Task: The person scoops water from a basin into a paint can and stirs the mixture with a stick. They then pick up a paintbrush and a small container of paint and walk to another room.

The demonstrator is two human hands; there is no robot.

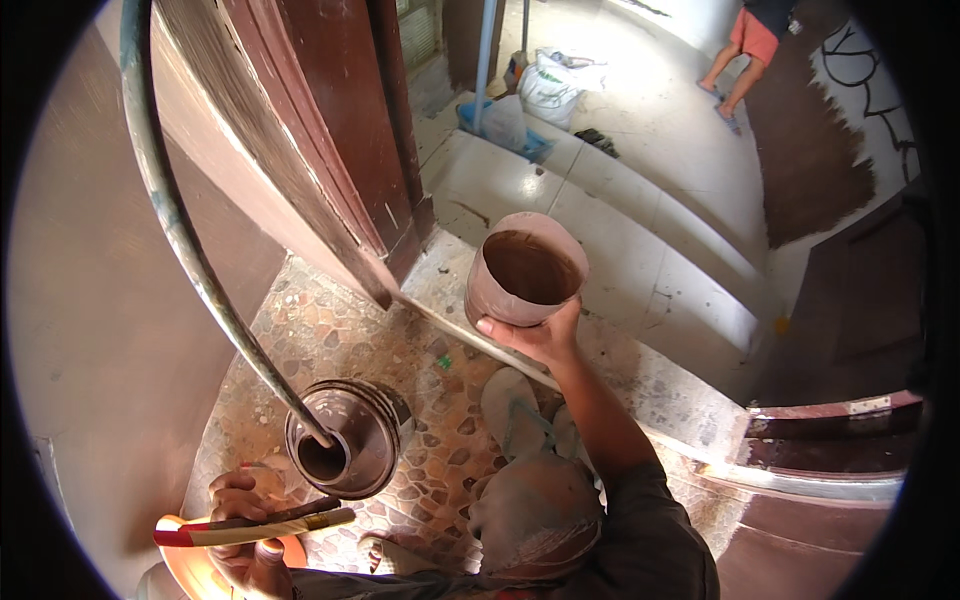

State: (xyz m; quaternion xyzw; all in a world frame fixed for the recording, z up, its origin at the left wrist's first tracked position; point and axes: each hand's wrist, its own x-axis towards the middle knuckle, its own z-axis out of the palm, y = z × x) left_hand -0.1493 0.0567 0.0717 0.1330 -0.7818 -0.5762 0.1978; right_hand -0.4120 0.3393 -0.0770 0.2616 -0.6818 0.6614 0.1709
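My right hand [545, 335] grips a cut-off plastic tub [500, 295], its walls smeared with brown paint and its mouth tilted toward me. The thumb lies along the lower side; the other fingers are mostly hidden behind it. At the lower left, my left hand [232, 500] is closed around a long slim cream stick with a red end [225, 532], perhaps a brush handle. A dark, narrow piece lies along it. Beside that hand stands a brown paint bucket [375, 470] with a round hole in its lid. A paint-stained pole [190, 240] rises from this hole.
An orange basin [185, 570] sits below my left hand. Pebble-patterned floor [330, 340] meets pale steps [650, 290] and a brown door frame [330, 100]. Farther off are a white sack [550, 90], a blue basin [535, 148] and a person in orange shorts [755, 40].
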